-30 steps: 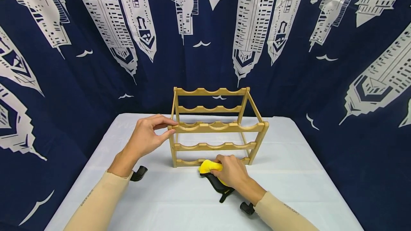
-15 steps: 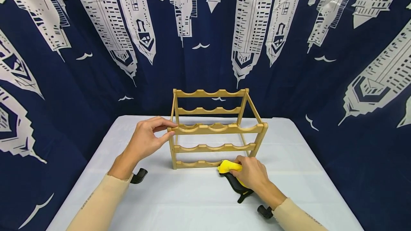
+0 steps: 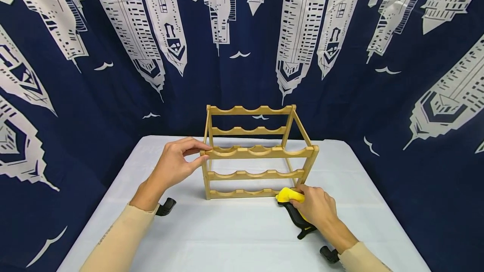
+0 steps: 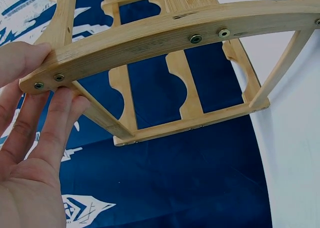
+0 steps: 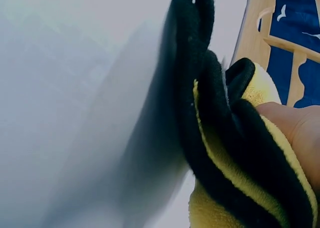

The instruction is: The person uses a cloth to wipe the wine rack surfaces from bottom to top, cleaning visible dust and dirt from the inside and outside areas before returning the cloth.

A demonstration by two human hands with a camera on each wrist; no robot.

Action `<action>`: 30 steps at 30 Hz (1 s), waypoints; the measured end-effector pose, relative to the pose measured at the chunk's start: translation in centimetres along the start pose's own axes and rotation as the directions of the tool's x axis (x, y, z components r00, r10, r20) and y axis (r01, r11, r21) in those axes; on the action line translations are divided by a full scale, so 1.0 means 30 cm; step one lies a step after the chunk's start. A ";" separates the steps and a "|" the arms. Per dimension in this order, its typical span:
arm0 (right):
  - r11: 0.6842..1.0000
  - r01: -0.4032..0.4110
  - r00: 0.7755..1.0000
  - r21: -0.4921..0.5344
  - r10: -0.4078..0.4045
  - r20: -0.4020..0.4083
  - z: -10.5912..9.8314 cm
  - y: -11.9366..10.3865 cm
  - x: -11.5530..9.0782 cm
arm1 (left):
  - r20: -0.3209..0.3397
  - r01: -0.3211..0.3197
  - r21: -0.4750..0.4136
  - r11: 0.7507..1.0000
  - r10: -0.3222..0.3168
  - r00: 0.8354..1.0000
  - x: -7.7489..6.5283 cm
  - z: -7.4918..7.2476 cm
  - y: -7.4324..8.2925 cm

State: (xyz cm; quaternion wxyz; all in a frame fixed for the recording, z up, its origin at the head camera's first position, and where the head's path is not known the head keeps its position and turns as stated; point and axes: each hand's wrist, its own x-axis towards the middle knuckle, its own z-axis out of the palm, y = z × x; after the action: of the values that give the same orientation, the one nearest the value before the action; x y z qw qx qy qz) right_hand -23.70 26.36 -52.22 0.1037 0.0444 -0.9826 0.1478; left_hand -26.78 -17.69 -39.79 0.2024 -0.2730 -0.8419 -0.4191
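Wooden rack [image 3: 261,154] stands on the white table [image 3: 227,238], long axis running crosswise ahead, left hand [image 3: 174,162] pinching its upper front-left corner while the right hand [image 3: 319,207] grips a yellow-and-black cloth [image 3: 290,195] beside the bottom rail's [image 3: 242,194] right end.

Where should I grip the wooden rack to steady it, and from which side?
Probably the top end of the rack's left front post, coming from the left, as the left hand does now. The rack stands upright, and that slim bar suits a pinch. The right hand, holding the yellow and black cloth, is near the lower right front corner, well away.
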 end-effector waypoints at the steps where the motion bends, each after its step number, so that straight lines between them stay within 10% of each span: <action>1: 1.000 0.000 1.000 -0.007 0.000 -0.001 -0.004 0.005 -0.003 | 0.001 0.000 -0.002 1.000 0.000 1.000 0.000 0.005 -0.003; 11: 0.999 0.049 0.987 -0.017 -0.051 -0.155 -0.031 0.040 -0.038 | -0.006 0.011 -0.014 1.000 -0.011 1.000 -0.003 0.005 0.000; 19: 0.978 0.207 0.928 -0.019 -0.203 -0.313 -0.011 -0.012 -0.036 | -0.012 0.013 -0.003 1.000 -0.013 1.000 0.004 -0.003 0.002; 30: 0.999 0.021 0.993 0.039 -0.017 -0.115 0.047 -0.105 -0.006 | -0.023 0.014 -0.006 1.000 -0.014 1.000 0.000 0.005 -0.001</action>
State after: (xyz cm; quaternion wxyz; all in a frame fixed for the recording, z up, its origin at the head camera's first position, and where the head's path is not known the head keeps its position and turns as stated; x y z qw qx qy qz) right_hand -23.43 22.94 -52.70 0.1607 0.0472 -0.9714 0.1686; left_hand -26.81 -17.57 -39.90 0.2085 -0.2630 -0.8401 -0.4262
